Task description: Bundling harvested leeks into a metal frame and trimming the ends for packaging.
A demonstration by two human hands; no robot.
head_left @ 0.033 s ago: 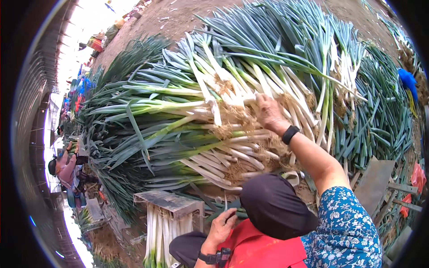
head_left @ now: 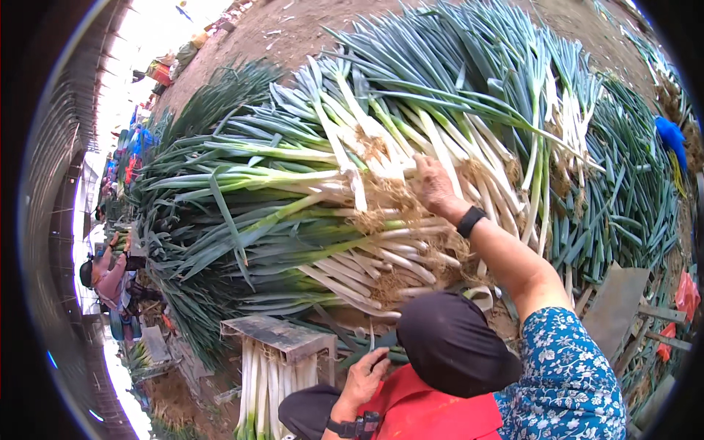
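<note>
We are laying our open right hand [head_left: 434, 185] on the large heaped leek pile [head_left: 323, 198], while our left hand [head_left: 364, 381] is resting loosely curled, gripping nothing, beside a small trimmed leek bundle [head_left: 265, 381].

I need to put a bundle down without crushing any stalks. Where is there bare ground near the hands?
Bare dirt lies beyond the leaf tips of the leek heap. The top of the small wooden stand by the left hand is also free. Around the right hand it is crowded: white stalks and roots everywhere. More leeks fill the right side.
</note>
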